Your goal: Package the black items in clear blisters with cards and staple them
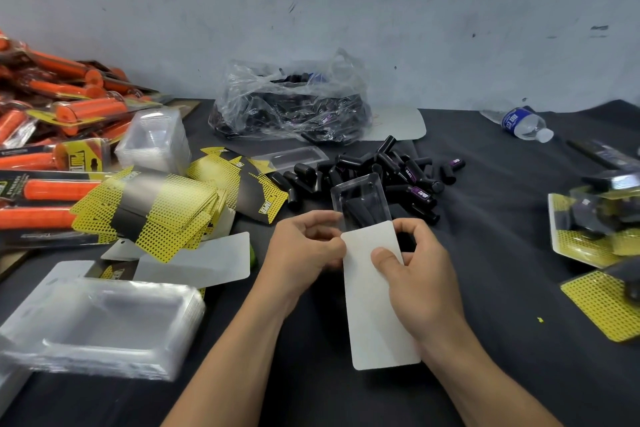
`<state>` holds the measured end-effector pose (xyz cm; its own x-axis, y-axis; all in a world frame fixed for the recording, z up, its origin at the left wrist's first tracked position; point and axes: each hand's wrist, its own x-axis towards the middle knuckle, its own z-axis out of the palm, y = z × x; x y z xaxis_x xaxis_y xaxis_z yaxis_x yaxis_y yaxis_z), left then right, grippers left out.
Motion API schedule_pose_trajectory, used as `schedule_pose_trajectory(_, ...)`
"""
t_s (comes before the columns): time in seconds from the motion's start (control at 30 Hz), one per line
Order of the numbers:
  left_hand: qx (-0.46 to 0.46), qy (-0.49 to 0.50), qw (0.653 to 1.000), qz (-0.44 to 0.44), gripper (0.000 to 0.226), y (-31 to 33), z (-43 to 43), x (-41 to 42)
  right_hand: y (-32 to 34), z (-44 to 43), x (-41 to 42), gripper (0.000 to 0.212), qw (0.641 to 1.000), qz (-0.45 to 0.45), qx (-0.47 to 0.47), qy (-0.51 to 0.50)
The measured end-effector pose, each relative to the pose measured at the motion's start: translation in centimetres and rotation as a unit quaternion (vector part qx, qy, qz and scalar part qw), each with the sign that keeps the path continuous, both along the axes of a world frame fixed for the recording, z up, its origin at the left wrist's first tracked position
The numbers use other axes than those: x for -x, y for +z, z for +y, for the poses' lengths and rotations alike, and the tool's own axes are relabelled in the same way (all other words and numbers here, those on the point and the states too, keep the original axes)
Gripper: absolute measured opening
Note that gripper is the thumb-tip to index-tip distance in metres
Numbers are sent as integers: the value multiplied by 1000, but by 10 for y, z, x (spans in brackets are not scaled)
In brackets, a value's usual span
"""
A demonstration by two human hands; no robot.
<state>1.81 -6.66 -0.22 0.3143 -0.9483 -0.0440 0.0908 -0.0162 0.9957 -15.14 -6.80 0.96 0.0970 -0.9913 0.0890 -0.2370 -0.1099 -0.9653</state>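
Gripping clear plastic blister (pixel 360 196) in left hand (pixel 304 243), pinching blank white card (pixel 375 315) in right hand (pixel 420 276), seemingly sliding it over black cylindrical item (pixel 360 213). Unstapled; loose black pile (pixel 398 168) waiting.

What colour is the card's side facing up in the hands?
The card is plain white, best seen in the head view.

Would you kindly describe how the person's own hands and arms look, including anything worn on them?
The left hand and right hand are bare: no gloves, rings or wristwatch show. The forearms are bare as well, with no sleeve visible down to the picture's lower edge.
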Motion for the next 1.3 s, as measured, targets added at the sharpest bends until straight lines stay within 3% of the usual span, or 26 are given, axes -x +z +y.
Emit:
schedule_pose_trajectory(0.27, -46, -63, 992, -102, 75, -1, 0, 2, -5, 2, -4, 29, 1000, 24, 17, 3)
schedule_pose_trajectory(0.43, -50, -85, 988, -117, 95, 0, 1, -1, -2, 2, -3, 29, 999, 48, 18, 13)
schedule_pose_trajectory(0.87, -59, -145, 962, -222, 115, 5, 7, 2, -6, 3, -5, 25, 996, 72, 47, -22)
schedule_pose_trajectory(1.03, -35, -126, 975, -180, 98, 9, 10, 4, -2, 2, -4, 23, 992, 79, 76, -68)
schedule_pose_trajectory(1.2, -29, -74, 993, -90, 43, 15, 14, 8, 7, 2, -1, 44, 988, 104, 91, -72)
schedule_pose_trajectory(1.3, -35, -68, 993, -86, 16, 16, 14, 10, 11, 2, 2, 42, 989, 110, 81, -57)
